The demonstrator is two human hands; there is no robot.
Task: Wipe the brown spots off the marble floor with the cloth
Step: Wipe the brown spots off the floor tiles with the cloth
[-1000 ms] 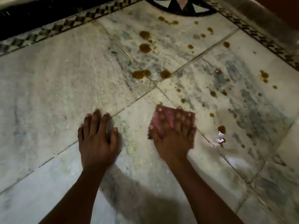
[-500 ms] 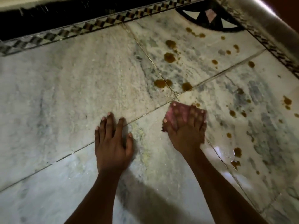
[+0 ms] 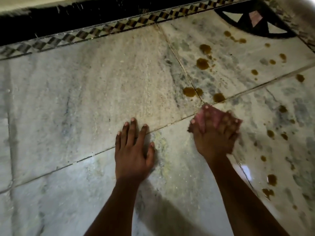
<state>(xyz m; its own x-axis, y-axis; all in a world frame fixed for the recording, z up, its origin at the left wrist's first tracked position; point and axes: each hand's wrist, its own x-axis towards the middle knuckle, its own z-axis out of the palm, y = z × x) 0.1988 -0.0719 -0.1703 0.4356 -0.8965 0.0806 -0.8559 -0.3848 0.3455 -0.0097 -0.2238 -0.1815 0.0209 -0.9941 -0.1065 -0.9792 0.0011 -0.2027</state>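
My right hand [image 3: 215, 136] presses flat on a folded pink cloth [image 3: 202, 117] where the marble floor [image 3: 85, 99] slabs meet; most of the cloth is hidden under my fingers. Brown spots lie just beyond the cloth [image 3: 190, 91], further back on the far slab [image 3: 202, 63], and to the right [image 3: 270, 133]. A larger brown spot [image 3: 272, 179] sits near my right forearm. My left hand [image 3: 134, 150] rests flat on the floor, fingers spread, holding nothing.
A patterned inlay border [image 3: 95, 34] runs along the back, with a dark strip behind it. A black circular inlay [image 3: 252, 24] sits at the top right. A wet glare patch [image 3: 246, 171] shines beside my right arm.
My right hand has pushed the cloth forward to the slab junction. The small spots near the junction no longer show. My left hand stays planted; the view has shifted left.
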